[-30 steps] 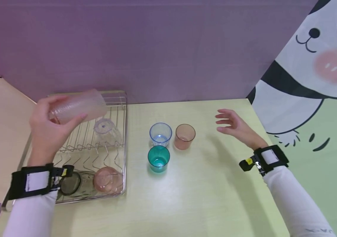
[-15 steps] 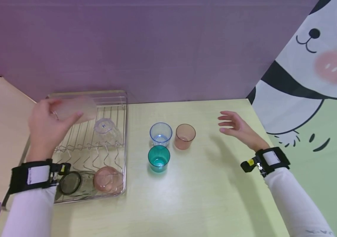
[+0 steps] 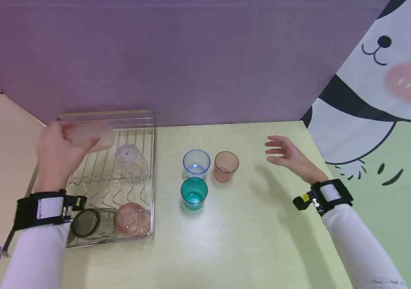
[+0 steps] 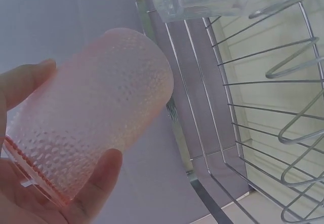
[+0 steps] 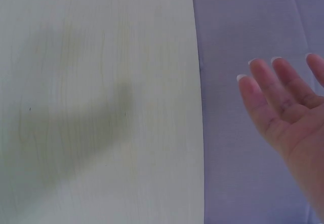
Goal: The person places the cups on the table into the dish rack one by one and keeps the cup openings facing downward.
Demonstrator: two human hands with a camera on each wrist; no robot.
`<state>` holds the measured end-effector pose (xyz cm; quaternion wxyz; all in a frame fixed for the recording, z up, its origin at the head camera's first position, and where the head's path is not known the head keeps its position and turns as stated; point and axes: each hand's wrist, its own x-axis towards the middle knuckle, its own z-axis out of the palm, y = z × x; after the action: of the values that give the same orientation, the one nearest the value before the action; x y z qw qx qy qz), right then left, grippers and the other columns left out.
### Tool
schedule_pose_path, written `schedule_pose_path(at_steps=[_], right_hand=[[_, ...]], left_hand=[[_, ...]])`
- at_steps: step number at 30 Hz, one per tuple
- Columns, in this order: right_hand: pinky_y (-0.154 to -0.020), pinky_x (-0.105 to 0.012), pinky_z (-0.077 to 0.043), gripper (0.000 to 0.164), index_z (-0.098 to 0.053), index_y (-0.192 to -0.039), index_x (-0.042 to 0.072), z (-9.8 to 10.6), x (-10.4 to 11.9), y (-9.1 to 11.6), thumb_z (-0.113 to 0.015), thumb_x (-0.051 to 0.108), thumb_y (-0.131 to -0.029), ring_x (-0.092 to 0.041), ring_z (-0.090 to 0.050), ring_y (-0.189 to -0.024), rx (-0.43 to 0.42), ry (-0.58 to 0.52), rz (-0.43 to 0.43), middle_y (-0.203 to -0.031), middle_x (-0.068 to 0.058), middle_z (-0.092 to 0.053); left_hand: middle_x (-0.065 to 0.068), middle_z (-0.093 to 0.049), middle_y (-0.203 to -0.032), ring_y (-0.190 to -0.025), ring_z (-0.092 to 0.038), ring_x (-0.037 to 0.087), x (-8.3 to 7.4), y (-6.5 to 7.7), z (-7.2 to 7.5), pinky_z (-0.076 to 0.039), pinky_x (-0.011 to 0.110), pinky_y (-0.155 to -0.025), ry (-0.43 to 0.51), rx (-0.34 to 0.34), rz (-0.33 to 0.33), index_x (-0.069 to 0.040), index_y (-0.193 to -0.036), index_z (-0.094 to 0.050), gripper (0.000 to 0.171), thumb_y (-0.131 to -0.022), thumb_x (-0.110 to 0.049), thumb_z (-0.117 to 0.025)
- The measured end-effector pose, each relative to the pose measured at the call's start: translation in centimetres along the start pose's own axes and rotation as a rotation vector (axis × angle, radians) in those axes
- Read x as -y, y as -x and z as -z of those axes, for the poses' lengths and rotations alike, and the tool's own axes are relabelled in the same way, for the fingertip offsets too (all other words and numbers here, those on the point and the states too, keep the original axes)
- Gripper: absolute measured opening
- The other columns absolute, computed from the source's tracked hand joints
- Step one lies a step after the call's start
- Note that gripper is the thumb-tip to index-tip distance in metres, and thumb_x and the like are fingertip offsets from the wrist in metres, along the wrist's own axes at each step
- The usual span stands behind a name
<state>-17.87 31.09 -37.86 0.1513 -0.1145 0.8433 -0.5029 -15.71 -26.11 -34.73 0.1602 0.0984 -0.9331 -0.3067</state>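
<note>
My left hand (image 3: 59,154) grips a pink textured cup (image 4: 96,107) round its rim end, thumb on one side and fingers on the other. The cup lies tilted on its side over the back left of a wire dish rack (image 3: 152,160), its rounded base pointing right. Beside it in the rack a clear glass (image 3: 132,160) stands upside down. My right hand (image 3: 292,158) hovers over the right side of the table with relaxed fingers and holds nothing. In the right wrist view its fingers (image 5: 283,89) are spread.
A blue-rimmed glass (image 3: 196,164), a green glass (image 3: 194,193) and a pinkish-brown glass (image 3: 225,166) stand grouped mid-table. At the rack's front lie a dark-rimmed glass (image 3: 86,223) and a pink glass (image 3: 132,219). A purple backdrop (image 3: 227,60) rises behind the table.
The left hand has lowered the pink cup toward the back left of the rack, with its base shifting left and coming more level. The right hand has barely moved.
</note>
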Motion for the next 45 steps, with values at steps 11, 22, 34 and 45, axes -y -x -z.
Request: schedule_pose_path(at_steps=[11,22,34,45], right_hand=[[-0.093,-0.012,-0.048,0.069,-0.023,-0.154,0.014,-0.1,0.1,0.1,-0.062,0.023,-0.098,-0.042,-0.041,-0.136,0.0,0.009,-0.019,-0.154,-0.017,-0.034],[-0.093,-0.011,-0.048,0.069,-0.023,-0.154,0.012,-0.4,0.0,0.0,-0.061,0.023,-0.098,-0.04,-0.042,-0.136,0.003,0.014,-0.018,-0.154,-0.017,-0.033],[-0.092,-0.011,-0.048,0.067,-0.024,-0.153,0.012,-0.4,-0.2,-0.1,-0.061,0.024,-0.098,-0.037,-0.044,-0.136,0.008,0.021,-0.016,-0.156,-0.014,-0.033],[-0.093,-0.011,-0.047,0.064,-0.027,-0.152,0.012,-0.5,-0.5,0.0,-0.06,0.024,-0.098,-0.037,-0.044,-0.135,0.014,0.026,-0.015,-0.156,-0.015,-0.032]], left_hand=[[0.029,-0.054,-0.107,-0.1,-0.051,0.046,0.0,-0.2,-0.7,-0.04,0.058,-0.08,-0.081,0.061,-0.027,0.009,-0.132,-0.048,0.073,-0.085,-0.042,-0.073],[0.034,-0.052,-0.113,-0.106,-0.048,0.053,-0.1,0.0,-1.4,-0.042,0.065,-0.083,-0.153,0.1,-0.04,0.01,-0.123,-0.047,0.065,-0.086,-0.037,-0.072],[0.039,-0.048,-0.119,-0.101,-0.051,0.055,0.5,-0.1,-2.1,-0.045,0.063,-0.076,-0.194,0.212,-0.038,0.015,-0.126,-0.044,0.074,-0.086,-0.04,-0.073],[0.041,-0.046,-0.114,-0.099,-0.051,0.059,1.0,0.1,-2.4,-0.046,0.062,-0.072,-0.227,0.296,-0.05,0.015,-0.121,-0.043,0.071,-0.085,-0.04,-0.072]])
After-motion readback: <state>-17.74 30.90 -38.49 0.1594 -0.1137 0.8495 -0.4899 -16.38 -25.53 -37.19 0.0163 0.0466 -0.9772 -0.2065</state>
